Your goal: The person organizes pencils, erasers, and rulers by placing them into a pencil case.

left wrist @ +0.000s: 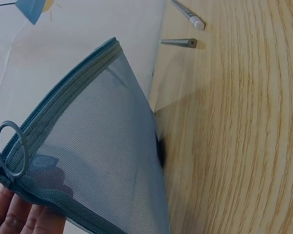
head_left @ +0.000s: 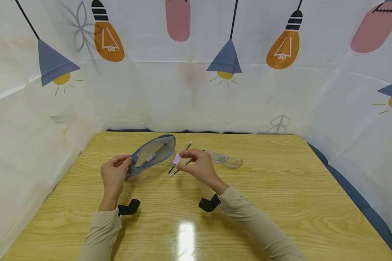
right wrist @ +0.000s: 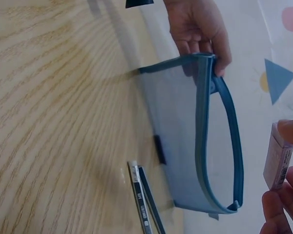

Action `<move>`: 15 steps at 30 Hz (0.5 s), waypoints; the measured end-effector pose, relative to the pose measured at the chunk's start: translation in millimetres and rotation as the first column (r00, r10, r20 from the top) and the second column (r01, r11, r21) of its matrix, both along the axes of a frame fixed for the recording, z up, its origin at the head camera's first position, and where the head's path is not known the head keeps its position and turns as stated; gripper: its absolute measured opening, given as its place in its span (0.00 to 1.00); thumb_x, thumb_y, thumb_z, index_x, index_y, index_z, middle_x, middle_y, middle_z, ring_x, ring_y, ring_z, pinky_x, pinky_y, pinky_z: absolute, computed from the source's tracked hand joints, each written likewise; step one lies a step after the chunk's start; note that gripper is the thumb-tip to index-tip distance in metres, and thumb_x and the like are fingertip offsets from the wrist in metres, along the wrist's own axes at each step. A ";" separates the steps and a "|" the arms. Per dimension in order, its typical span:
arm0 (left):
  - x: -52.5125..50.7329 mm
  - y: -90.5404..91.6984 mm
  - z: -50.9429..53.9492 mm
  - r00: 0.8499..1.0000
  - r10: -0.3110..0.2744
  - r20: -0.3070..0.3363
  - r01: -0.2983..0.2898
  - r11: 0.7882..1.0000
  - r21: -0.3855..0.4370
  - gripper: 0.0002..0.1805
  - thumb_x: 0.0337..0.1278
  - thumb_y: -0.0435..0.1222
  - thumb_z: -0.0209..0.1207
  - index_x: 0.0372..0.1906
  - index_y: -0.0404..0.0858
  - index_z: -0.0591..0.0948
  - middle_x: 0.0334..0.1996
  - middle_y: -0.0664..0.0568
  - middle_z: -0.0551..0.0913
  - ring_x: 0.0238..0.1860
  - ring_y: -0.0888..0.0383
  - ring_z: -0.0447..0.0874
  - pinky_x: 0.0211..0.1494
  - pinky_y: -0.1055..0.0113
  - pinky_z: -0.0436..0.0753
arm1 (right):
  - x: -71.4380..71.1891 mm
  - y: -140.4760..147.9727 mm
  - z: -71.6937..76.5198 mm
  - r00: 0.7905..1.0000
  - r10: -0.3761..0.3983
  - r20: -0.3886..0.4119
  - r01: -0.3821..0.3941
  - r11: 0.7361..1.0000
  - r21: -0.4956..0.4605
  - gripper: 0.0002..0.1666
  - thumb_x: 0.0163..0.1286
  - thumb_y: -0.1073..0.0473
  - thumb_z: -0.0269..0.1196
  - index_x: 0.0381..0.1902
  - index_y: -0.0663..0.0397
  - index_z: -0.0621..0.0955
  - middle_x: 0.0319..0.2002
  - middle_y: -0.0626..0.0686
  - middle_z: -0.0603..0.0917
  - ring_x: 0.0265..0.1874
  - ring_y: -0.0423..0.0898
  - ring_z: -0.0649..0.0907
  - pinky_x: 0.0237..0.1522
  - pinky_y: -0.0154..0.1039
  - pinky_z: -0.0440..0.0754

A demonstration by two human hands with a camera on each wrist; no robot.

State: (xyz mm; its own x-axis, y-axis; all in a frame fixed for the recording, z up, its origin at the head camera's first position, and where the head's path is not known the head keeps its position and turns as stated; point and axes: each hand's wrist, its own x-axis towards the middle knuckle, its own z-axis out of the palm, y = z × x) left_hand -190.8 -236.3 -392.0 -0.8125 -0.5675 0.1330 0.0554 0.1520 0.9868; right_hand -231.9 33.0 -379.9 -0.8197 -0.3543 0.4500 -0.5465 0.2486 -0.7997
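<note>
My left hand [head_left: 113, 177] grips one end of a blue mesh zip pouch [head_left: 152, 164], holding it tilted with its mouth open. A ring-shaped zipper pull [left wrist: 11, 148] hangs by those fingers in the left wrist view. Inside the pouch lies a small pink-purple item [head_left: 151, 157], too small to identify. Between thumb and fingers, my right hand [head_left: 200, 166] pinches a light purple eraser [head_left: 177, 159], just right of the pouch's mouth and apart from it. A barcode shows on the eraser's side [right wrist: 277, 161] in the right wrist view.
Two dark pencils, one farther left [head_left: 189, 145] and one nearer [head_left: 174, 174], lie on the wooden table [head_left: 281, 203] below the right hand. Two clear protractors [head_left: 233, 162] lie to its right. A patterned white cloth [head_left: 189, 94] rises behind the table.
</note>
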 end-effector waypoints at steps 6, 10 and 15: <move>1.0 -0.1 -0.6 1.000 -0.003 0.004 0.003 1.000 -0.006 0.11 0.58 0.33 0.65 0.42 0.28 0.85 0.24 0.61 0.83 0.25 0.67 0.80 0.24 0.75 0.79 | -6.5 -3.2 -4.7 1.000 -0.011 -0.017 0.012 1.000 0.015 0.18 0.53 0.58 0.76 0.43 0.54 0.86 0.42 0.48 0.85 0.41 0.41 0.82 0.41 0.50 0.80; 1.0 0.5 -0.4 1.000 -0.003 0.001 0.003 1.000 -0.007 0.11 0.58 0.33 0.65 0.42 0.28 0.85 0.23 0.61 0.83 0.24 0.67 0.80 0.24 0.75 0.79 | -8.5 -4.8 -5.8 1.000 -0.010 -0.018 0.010 1.000 0.021 0.18 0.54 0.58 0.75 0.44 0.54 0.86 0.42 0.47 0.85 0.41 0.41 0.82 0.41 0.46 0.80; 0.6 0.8 0.1 1.000 -0.001 -0.009 0.001 1.000 -0.005 0.11 0.58 0.32 0.64 0.41 0.28 0.85 0.23 0.61 0.83 0.23 0.67 0.79 0.24 0.75 0.78 | -10.0 -7.9 -4.8 1.000 -0.021 -0.011 0.022 0.999 0.043 0.18 0.55 0.56 0.75 0.44 0.52 0.86 0.42 0.47 0.85 0.41 0.40 0.82 0.40 0.41 0.79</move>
